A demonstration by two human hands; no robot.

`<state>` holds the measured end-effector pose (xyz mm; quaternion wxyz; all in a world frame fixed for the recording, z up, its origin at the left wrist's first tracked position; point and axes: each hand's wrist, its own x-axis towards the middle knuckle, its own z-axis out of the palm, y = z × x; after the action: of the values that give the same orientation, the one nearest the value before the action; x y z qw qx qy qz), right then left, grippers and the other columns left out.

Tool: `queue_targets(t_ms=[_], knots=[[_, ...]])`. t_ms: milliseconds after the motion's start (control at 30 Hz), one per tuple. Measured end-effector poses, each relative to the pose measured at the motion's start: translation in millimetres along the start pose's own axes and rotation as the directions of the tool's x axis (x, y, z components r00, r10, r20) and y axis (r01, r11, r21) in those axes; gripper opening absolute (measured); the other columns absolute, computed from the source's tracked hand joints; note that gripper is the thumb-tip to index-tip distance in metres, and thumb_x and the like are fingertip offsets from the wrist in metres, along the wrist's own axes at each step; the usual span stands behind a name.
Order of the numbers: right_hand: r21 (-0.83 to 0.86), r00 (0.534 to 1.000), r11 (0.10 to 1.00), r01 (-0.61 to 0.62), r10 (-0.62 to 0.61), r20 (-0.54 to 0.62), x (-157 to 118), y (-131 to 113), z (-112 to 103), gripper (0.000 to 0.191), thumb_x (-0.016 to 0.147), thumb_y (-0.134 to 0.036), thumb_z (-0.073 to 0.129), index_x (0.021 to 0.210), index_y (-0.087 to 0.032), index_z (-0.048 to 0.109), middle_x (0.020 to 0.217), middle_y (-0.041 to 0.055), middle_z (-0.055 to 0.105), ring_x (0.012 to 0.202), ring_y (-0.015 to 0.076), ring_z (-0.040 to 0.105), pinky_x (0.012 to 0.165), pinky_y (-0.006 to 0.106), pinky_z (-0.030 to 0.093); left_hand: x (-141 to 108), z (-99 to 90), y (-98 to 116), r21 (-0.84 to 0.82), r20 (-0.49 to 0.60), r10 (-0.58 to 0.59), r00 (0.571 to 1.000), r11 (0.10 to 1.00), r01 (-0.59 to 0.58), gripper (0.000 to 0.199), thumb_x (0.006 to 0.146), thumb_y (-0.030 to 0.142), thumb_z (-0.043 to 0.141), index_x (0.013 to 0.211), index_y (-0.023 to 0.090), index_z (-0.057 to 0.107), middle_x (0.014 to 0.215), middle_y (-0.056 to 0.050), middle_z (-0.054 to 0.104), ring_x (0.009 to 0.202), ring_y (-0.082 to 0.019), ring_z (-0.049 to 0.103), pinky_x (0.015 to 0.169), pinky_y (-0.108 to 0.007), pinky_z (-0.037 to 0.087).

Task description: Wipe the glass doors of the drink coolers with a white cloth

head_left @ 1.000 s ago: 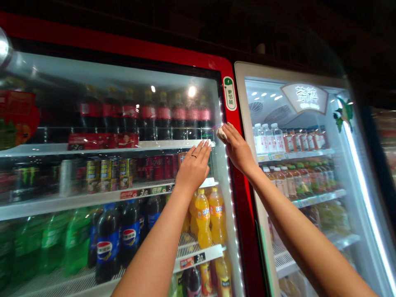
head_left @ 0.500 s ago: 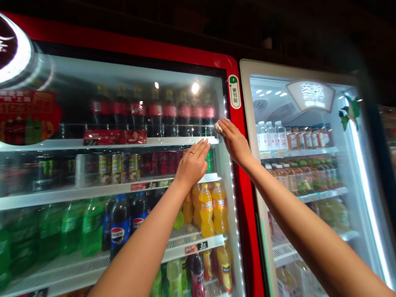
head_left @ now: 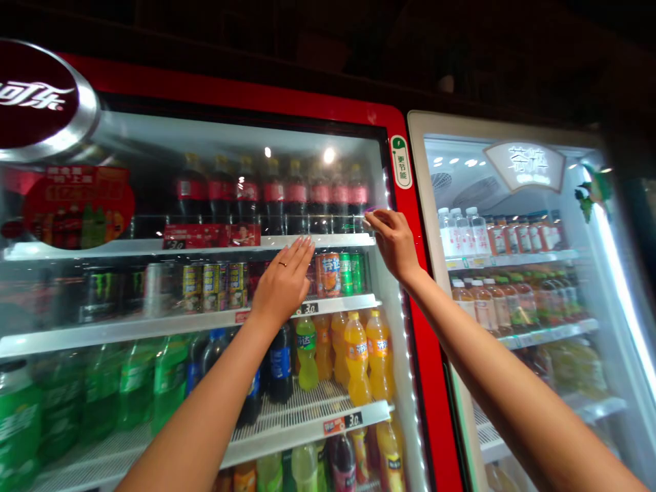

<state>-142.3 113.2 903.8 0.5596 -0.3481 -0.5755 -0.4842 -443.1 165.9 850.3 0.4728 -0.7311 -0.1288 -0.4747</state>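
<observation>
My left hand (head_left: 284,283) lies flat against the glass door (head_left: 169,133) of a red-framed drinks fridge, fingers stretched out and a ring on one of them. Up and to the right, near the door's right edge, my right hand (head_left: 394,242) is closed with its fingertips pinched at the glass. The white crumpled wad it held a moment ago is mostly hidden by the fingers now; I cannot tell whether it is tissue or cloth. Behind the glass stand cola bottles (head_left: 274,195), orange soda bottles (head_left: 357,359) and an orange can (head_left: 328,273).
The red frame (head_left: 410,232) runs beside my right hand and bears a green-and-white sticker (head_left: 401,162). A second, pale-framed fridge (head_left: 417,147) with bottled drinks stands close on the right. A round red sticker (head_left: 79,208) and a round sign (head_left: 38,96) are at the upper left.
My left hand has slid left along the glass, away from my right hand. My right hand's fingers have curled in, covering the white wad. The view has shifted slightly.
</observation>
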Motion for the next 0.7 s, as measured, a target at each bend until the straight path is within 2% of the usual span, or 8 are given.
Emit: queue_targets(t_ms=[133, 233, 300, 433, 567, 633, 700], knots=[[-0.029, 0.989, 0.993, -0.113, 0.11, -0.098, 19, -9, 14, 0.047, 0.101, -0.017, 0.047, 0.132, -0.032, 0.08, 0.129, 0.0112, 0.075, 0.123, 0.0332, 0.066, 0.108, 0.059, 0.059, 0, 1.2, 3, -0.011, 0.007, -0.01, 1.0, 1.0, 0.01, 0.075, 0.1, 0.008, 0.049, 0.173, 0.011, 0.031, 0.172, -0.016, 0.048, 0.162, -0.029, 0.043, 0.135, -0.051, 0.043], [-0.025, 0.995, 0.997, -0.071, 0.069, -0.071, 25, -28, 24, 0.049, 0.101, -0.015, 0.046, 0.133, -0.03, 0.08, 0.132, 0.0115, 0.075, 0.124, 0.0322, 0.067, 0.11, 0.057, 0.059, 0, 1.7, 3, -0.027, 0.008, -0.019, 1.0, 0.999, 0.02, 0.075, 0.099, 0.008, 0.05, 0.172, 0.011, 0.033, 0.171, -0.015, 0.049, 0.162, -0.029, 0.043, 0.135, -0.05, 0.042], [-0.017, 0.999, 1.0, -0.023, 0.023, -0.023, 22, -35, 24, 0.05, 0.102, -0.015, 0.047, 0.136, -0.032, 0.078, 0.135, 0.0089, 0.076, 0.127, 0.0304, 0.067, 0.112, 0.055, 0.059, 0, 1.5, 3, -0.027, 0.012, -0.025, 1.0, 0.999, 0.025, 0.072, 0.099, 0.009, 0.05, 0.17, 0.009, 0.038, 0.171, -0.015, 0.049, 0.163, -0.029, 0.043, 0.135, -0.049, 0.042], [-0.033, 0.998, 0.999, 0.026, -0.023, 0.066, 12, -26, 10, 0.05, 0.105, -0.018, 0.046, 0.141, -0.036, 0.074, 0.139, 0.0058, 0.075, 0.133, 0.0289, 0.065, 0.116, 0.054, 0.057, -1, 0.7, 4, -0.03, 0.019, -0.027, 0.999, 0.999, 0.027, 0.069, 0.099, 0.008, 0.049, 0.167, 0.008, 0.043, 0.172, -0.015, 0.048, 0.163, -0.028, 0.044, 0.135, -0.047, 0.042], [-0.059, 0.998, 0.997, -0.057, 0.057, 0.001, 20, -19, 9, 0.046, 0.103, -0.018, 0.048, 0.135, -0.03, 0.078, 0.133, 0.0119, 0.076, 0.129, 0.0341, 0.067, 0.111, 0.059, 0.058, 0, 1.4, 3, -0.04, 0.019, -0.027, 0.999, 0.999, 0.027, 0.066, 0.098, 0.007, 0.048, 0.163, 0.005, 0.048, 0.171, -0.016, 0.048, 0.162, -0.027, 0.044, 0.135, -0.045, 0.042], [-0.068, 0.996, 0.994, -0.087, 0.084, -0.038, 28, -26, 17, 0.046, 0.101, -0.016, 0.047, 0.131, -0.028, 0.08, 0.129, 0.0129, 0.077, 0.126, 0.0349, 0.068, 0.109, 0.061, 0.059, 1, 1.0, 2, -0.06, 0.029, -0.028, 0.999, 0.998, 0.03, 0.065, 0.097, 0.007, 0.048, 0.162, 0.004, 0.05, 0.171, -0.017, 0.049, 0.162, -0.027, 0.044, 0.135, -0.046, 0.041], [-0.071, 0.998, 0.996, -0.059, 0.058, -0.026, 32, -39, 26, 0.049, 0.099, -0.013, 0.046, 0.132, -0.028, 0.079, 0.13, 0.0119, 0.077, 0.125, 0.0335, 0.068, 0.109, 0.06, 0.06, 1, -1.8, -1, -0.092, 0.048, -0.024, 0.999, 0.995, 0.028, 0.066, 0.096, 0.006, 0.048, 0.162, 0.006, 0.051, 0.171, -0.016, 0.049, 0.162, -0.026, 0.045, 0.135, -0.046, 0.041]])
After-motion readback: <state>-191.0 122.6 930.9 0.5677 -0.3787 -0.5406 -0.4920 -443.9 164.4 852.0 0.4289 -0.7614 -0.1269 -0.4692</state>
